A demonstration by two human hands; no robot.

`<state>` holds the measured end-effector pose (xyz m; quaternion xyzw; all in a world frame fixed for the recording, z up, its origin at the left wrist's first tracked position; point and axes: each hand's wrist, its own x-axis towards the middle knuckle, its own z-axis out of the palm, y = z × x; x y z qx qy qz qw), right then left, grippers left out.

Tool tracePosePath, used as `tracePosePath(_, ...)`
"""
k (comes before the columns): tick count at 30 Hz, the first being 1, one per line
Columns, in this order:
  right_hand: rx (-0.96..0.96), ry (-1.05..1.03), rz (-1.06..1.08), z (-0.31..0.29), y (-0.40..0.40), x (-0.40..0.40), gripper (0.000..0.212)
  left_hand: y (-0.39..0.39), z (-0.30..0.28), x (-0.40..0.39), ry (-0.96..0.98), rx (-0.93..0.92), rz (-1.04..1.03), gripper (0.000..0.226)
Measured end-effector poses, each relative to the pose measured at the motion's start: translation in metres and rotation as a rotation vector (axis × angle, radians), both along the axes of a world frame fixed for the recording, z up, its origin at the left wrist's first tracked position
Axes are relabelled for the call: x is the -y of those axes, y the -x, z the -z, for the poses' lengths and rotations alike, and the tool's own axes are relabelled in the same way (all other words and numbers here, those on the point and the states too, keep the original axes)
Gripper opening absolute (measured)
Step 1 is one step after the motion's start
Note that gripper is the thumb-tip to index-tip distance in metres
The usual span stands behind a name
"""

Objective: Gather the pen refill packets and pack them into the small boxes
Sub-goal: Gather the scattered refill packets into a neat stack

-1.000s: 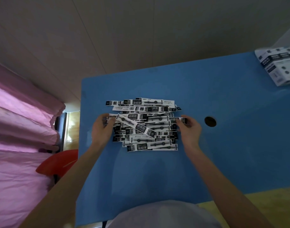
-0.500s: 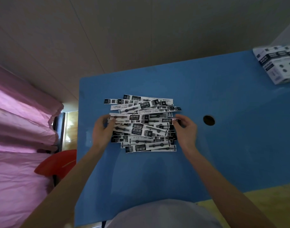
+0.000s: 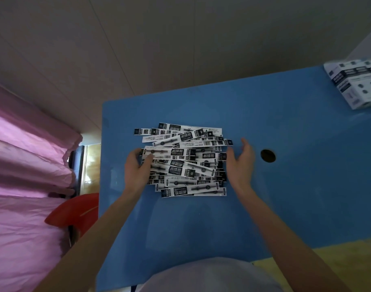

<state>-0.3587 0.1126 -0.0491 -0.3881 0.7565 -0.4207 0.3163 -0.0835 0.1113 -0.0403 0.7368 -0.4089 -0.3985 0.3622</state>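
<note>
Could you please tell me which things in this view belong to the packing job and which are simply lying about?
Job in hand:
pen refill packets, heaped mid-table
small boxes, at the far right corner
left hand, on the heap's left edge
right hand, open beside the heap

Lying about:
pink curtain
red stool
cable hole in the blue table

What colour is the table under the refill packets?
Blue table, seen in the head view.
</note>
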Motion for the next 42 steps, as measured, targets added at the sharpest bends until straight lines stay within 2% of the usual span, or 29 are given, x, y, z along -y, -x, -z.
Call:
tracePosePath(3,-0.009,-0.087,-0.099,-0.001,0.003,0.011,0.058,0.000,-0.001,0.008,-0.029,-0.064,-0.006,0.038)
tracePosePath(5,-0.009,-0.073,-0.161,-0.001,-0.004,0.012,0.043,0.002,0.000,0.012,-0.053,-0.081,0.006,0.046)
tracePosePath(7,0.009,-0.031,-0.206,0.001,-0.011,0.010,0.034,0.007,0.001,0.014,-0.056,-0.097,0.010,0.041)
tracePosePath(10,0.039,-0.028,-0.261,0.000,-0.018,0.009,0.045,0.008,0.003,0.017,-0.054,-0.104,0.012,0.035)
tracePosePath(15,0.044,-0.071,-0.115,-0.003,-0.008,0.016,0.059,-0.008,0.002,0.032,-0.056,-0.102,-0.035,0.058)
tracePosePath(17,0.084,-0.082,-0.063,-0.006,-0.004,0.026,0.063,-0.013,-0.002,0.046,-0.059,-0.052,-0.067,0.060)
tracePosePath(20,0.127,-0.106,-0.102,-0.011,-0.005,0.040,0.068,-0.018,-0.007,0.071,-0.073,-0.025,-0.064,0.059)
tracePosePath(24,0.146,-0.119,-0.179,-0.014,-0.017,0.049,0.064,-0.011,-0.011,0.088,-0.081,0.054,0.026,0.052)
tracePosePath(27,0.133,-0.103,-0.222,-0.015,-0.022,0.053,0.040,-0.007,-0.009,0.090,-0.064,0.075,0.051,0.055)
tracePosePath(34,0.118,-0.120,-0.249,-0.007,-0.015,0.059,0.053,0.007,-0.007,0.089,-0.058,0.008,0.106,0.056)
tracePosePath(38,-0.024,-0.117,-0.288,-0.008,-0.007,0.073,0.061,0.007,-0.010,0.096,-0.063,0.074,0.139,0.058)
tracePosePath(42,-0.188,-0.131,-0.469,-0.012,-0.007,0.103,0.066,0.007,-0.012,0.102,-0.062,0.188,0.242,0.057)
